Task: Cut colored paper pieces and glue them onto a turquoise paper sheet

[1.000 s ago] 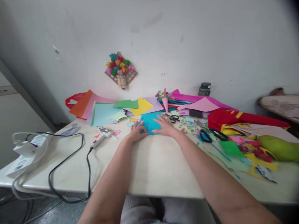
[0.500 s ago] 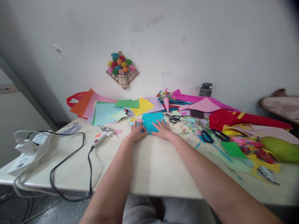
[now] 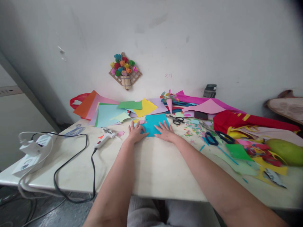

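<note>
A bright-blue rectangular paper sheet [image 3: 152, 122] is laid mid-scene on a cream-coloured table [image 3: 161, 170], covered at its near left by the unclenched, spread left hand [image 3: 136, 132], near right by the splayed right hand [image 3: 166, 133].

Round one bright-blue paper sheet [image 3: 152, 123], the person has one left hand [image 3: 136, 131] at eight o'clock and one right hand [image 3: 165, 132] at four. Two pairs of scissors [image 3: 174, 118] and one green fruit [image 3: 285, 152] lie toward three; one bottle [image 3: 210, 92] at two, one pink paper cone [image 3: 169, 105] at one, one flower wall hanging [image 3: 126, 75] at eleven, one glue gun [image 3: 104, 140] and one power strip [image 3: 37, 157] toward nine.
</note>
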`<action>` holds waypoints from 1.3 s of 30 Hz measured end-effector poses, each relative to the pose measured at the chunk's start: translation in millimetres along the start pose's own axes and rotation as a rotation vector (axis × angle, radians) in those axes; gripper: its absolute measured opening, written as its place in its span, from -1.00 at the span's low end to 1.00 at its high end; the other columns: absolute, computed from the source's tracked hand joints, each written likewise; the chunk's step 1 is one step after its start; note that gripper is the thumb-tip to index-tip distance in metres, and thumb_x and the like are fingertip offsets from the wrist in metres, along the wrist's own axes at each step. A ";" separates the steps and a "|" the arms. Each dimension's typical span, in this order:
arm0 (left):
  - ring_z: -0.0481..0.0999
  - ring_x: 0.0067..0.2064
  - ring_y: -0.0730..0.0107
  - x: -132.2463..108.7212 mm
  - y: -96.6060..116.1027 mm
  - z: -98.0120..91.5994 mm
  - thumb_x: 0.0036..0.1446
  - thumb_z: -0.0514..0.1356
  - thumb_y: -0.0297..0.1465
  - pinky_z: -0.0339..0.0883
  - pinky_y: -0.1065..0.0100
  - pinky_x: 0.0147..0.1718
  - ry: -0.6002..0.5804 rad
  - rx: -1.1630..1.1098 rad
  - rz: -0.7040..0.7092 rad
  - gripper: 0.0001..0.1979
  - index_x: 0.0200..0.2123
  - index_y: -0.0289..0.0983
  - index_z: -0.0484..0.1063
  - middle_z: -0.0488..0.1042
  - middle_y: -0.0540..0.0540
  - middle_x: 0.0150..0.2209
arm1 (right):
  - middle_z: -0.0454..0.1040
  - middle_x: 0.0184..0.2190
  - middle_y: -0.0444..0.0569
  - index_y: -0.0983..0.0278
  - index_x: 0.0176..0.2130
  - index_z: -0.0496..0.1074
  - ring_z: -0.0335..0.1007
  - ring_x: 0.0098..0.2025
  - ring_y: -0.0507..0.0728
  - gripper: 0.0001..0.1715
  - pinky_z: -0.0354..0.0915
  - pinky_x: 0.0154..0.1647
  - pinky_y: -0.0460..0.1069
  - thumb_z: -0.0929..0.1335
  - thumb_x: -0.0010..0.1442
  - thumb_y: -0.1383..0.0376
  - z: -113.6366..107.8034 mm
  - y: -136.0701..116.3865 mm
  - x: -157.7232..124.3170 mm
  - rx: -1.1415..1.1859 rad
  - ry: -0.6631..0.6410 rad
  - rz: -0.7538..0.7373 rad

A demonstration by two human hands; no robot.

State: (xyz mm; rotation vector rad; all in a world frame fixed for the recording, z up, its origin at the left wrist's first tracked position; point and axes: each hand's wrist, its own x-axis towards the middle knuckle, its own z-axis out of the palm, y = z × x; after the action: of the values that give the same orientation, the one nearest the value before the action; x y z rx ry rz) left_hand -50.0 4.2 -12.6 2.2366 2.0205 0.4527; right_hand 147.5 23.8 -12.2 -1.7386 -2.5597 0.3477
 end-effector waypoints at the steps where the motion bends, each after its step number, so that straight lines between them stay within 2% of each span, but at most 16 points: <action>1: -0.52 0.26 -0.04 0.0 -1.2 -0.3 -0.07 0.06 0.03 -0.46 -0.10 0.14 0.000 0.008 -0.005 -0.58 -0.32 -0.17 0.35 -0.14 -0.02 0.29 | -0.47 0.30 -0.16 0.05 0.27 -0.22 -0.78 0.27 0.19 -0.20 -0.54 0.20 0.21 0.06 0.13 -0.11 0.1 0.0 0.4 -0.004 -0.002 -0.001; 6: -0.54 0.26 -0.03 -0.2 -5.7 -2.3 -0.08 0.02 0.09 -0.47 -0.11 0.14 -0.010 0.054 -0.032 -0.52 -0.31 -0.17 0.35 -0.14 -0.04 0.29 | -0.43 0.30 -0.15 0.07 0.27 -0.21 -0.76 0.27 0.19 -0.24 -0.55 0.19 0.22 0.05 0.15 -0.07 -0.9 -1.5 -1.8 -0.023 -0.005 -0.004; 10: -0.55 0.26 -0.02 0.9 -6.4 -2.5 -0.08 0.02 0.09 -0.48 -0.12 0.14 -0.011 0.070 -0.027 -0.52 -0.31 -0.18 0.35 -0.15 -0.04 0.29 | -0.41 0.31 -0.13 0.11 0.27 -0.16 -0.75 0.28 0.18 -0.29 -0.61 0.19 0.20 0.05 0.18 -0.01 -2.1 -6.1 -6.2 -0.105 0.109 -0.083; 14: -0.56 0.26 -0.02 0.7 -5.4 -3.1 -0.10 0.07 0.07 -0.47 -0.11 0.14 -0.013 0.053 -0.018 -0.54 -0.32 -0.18 0.34 -0.14 -0.06 0.29 | -0.42 0.31 -0.11 0.15 0.27 -0.15 -0.74 0.28 0.17 -0.25 -0.59 0.20 0.17 0.00 0.18 -0.06 0.1 -17.5 -4.9 -0.110 0.191 -0.113; 19: -0.55 0.26 -0.06 -1.5 -4.3 -7.2 -0.11 0.07 0.07 -0.46 -0.13 0.13 -0.006 0.033 -0.010 -0.54 -0.33 -0.18 0.35 -0.10 -0.06 0.28 | -0.46 0.30 -0.12 0.13 0.27 -0.17 -0.78 0.27 0.18 -0.18 -0.61 0.20 0.17 -0.02 0.14 -0.15 6.3 -28.9 2.4 -0.101 0.126 -0.026; 24: -0.47 0.27 -0.02 -2.7 -10.5 -14.8 -0.06 0.03 0.08 -0.38 -0.07 0.17 0.073 -0.028 -0.123 -0.54 -0.32 -0.16 0.37 -0.04 0.00 0.27 | -0.46 0.31 -0.11 0.09 0.27 -0.17 -0.79 0.27 0.22 -0.16 -0.60 0.19 0.20 0.02 0.11 -0.19 6.8 -28.4 4.4 -0.067 0.084 0.009; 27: -0.48 0.28 0.04 -3.1 -16.7 -15.3 -0.08 0.07 0.07 -0.36 -0.02 0.18 0.101 -0.065 -0.131 -0.55 -0.27 -0.14 0.35 -0.04 0.02 0.26 | -0.45 0.31 -0.12 0.08 0.26 -0.18 -0.79 0.27 0.21 -0.18 -0.61 0.18 0.21 0.01 0.12 -0.17 6.4 -28.2 4.2 -0.072 0.065 0.011; 31: -0.54 0.27 0.03 -4.5 -20.2 -12.6 -0.18 0.15 0.06 -0.39 -0.03 0.18 0.025 -0.044 -0.104 -0.48 -0.22 -0.16 0.31 -0.09 -0.03 0.28 | -0.45 0.31 -0.11 0.09 0.26 -0.17 -0.79 0.27 0.20 -0.23 -0.63 0.17 0.22 -0.01 0.15 -0.12 7.3 -28.9 4.1 -0.078 0.055 0.003; 35: -0.55 0.26 -0.01 -7.1 -17.6 -14.9 -0.18 0.17 0.01 -0.42 -0.05 0.17 -0.006 -0.027 -0.127 -0.52 -0.25 -0.18 0.32 -0.10 -0.07 0.28 | -0.47 0.30 -0.14 0.09 0.27 -0.21 -0.79 0.27 0.20 -0.24 -0.64 0.17 0.21 -0.02 0.17 -0.10 7.6 -29.2 3.2 -0.090 0.056 0.003; 39: -0.58 0.25 0.01 -9.5 -16.2 -21.3 -0.13 0.13 0.00 -0.44 -0.08 0.16 -0.034 -0.086 -0.118 -0.62 -0.36 -0.16 0.38 -0.16 0.04 0.29 | -0.49 0.30 -0.13 0.11 0.27 -0.27 -0.78 0.27 0.18 -0.23 -0.62 0.18 0.20 -0.02 0.17 -0.09 7.8 -29.1 2.8 -0.093 0.058 0.005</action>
State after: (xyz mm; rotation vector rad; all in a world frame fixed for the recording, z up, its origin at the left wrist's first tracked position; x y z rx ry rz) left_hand -72.2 -6.0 1.9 2.0488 2.0611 0.4760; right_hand 118.7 14.8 -14.3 -1.7577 -2.5699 0.1779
